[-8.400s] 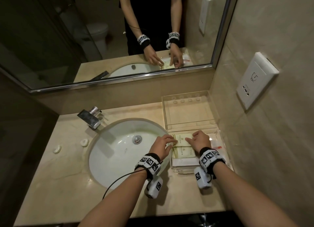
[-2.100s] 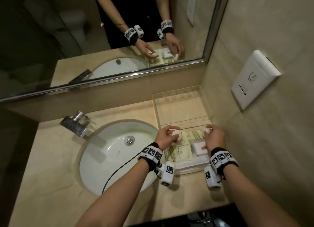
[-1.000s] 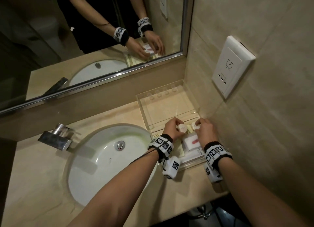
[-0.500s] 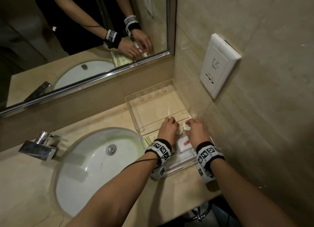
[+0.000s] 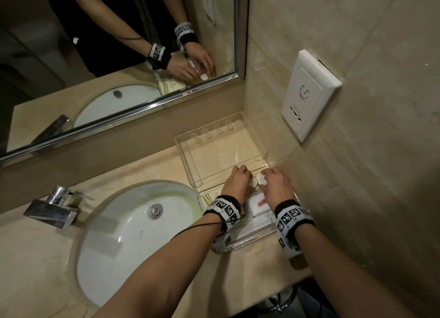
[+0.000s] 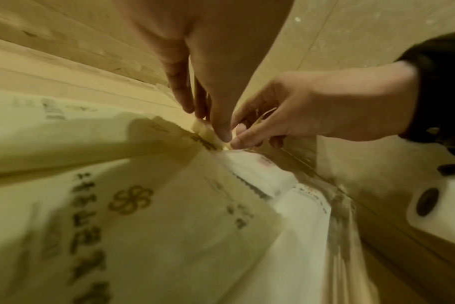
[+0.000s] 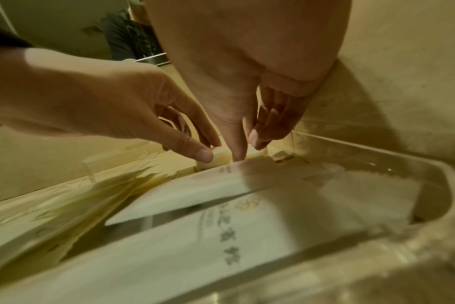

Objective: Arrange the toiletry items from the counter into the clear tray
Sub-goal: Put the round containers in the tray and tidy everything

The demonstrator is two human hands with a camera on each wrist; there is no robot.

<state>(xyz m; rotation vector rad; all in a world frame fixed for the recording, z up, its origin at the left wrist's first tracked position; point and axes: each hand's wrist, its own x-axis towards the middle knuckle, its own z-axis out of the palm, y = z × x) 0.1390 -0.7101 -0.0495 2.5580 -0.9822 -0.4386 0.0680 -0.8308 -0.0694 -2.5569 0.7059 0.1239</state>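
Observation:
The clear tray (image 5: 188,166) stands in the corner against the right wall, with flat packets (image 5: 258,204) lying in its near compartment. Each hand pinches a small round white piece just in front of the tray's divider. My left hand (image 5: 238,182) holds the left piece (image 5: 253,182) and my right hand (image 5: 273,182) holds the right piece (image 5: 262,180), the two side by side and almost touching. In the right wrist view the left piece (image 7: 216,158) sits low at the packets' far edge between thumb and fingers, and the right piece (image 7: 257,153) is mostly hidden. In the left wrist view only an edge of the left piece (image 6: 203,128) shows.
The tray's far compartment (image 5: 221,151) holds nothing. A white sink (image 5: 133,222) and a chrome tap (image 5: 54,209) lie to the left. A wall socket plate (image 5: 309,96) sits above the tray on the right wall, and a mirror (image 5: 119,43) runs behind the counter.
Both hands have carried the round white pieces forward over the packets and lowered them to the divider. The pieces now sit closer together. My head view has swung left.

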